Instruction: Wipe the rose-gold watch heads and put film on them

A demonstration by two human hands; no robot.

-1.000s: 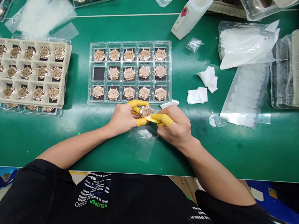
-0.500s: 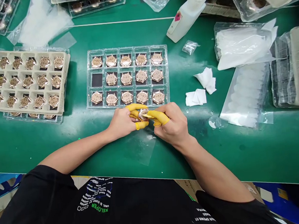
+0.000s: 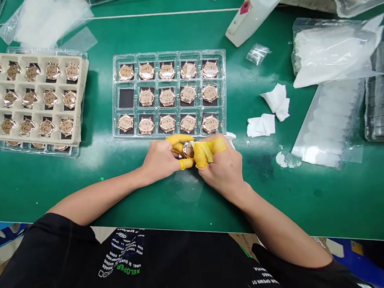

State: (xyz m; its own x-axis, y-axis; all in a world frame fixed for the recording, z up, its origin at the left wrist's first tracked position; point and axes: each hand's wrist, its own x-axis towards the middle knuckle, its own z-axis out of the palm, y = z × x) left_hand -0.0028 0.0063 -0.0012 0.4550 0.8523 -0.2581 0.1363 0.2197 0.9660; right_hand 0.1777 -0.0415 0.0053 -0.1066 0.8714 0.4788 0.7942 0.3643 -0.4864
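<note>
A rose-gold watch case (image 3: 188, 149) is held in the yellow-cotted fingers of my left hand (image 3: 162, 160), just in front of the clear tray. My right hand (image 3: 222, 161) is closed, its cotted fingertips pressed at the right side of the case. A bit of white cloth (image 3: 231, 137) sticks out behind its knuckles; most of it is hidden in the hand. In the clear plastic tray (image 3: 114, 112), several watch cases lie with engraved backs up. The left compartment of its middle row shows only a black pad (image 3: 126, 98).
A beige tray (image 3: 85, 92) of watch cases sits on clear trays at left. To the right are crumpled white wipes (image 3: 261, 125), a small clear bag (image 3: 258, 54), a white bottle (image 3: 249, 19), bagged white sheets (image 3: 333, 50) and stacked clear trays (image 3: 383, 104).
My right fingers have shifted over the case's right side, and white cloth now shows by the knuckles. The left hand keeps hold of the case. The view has moved slightly closer.
</note>
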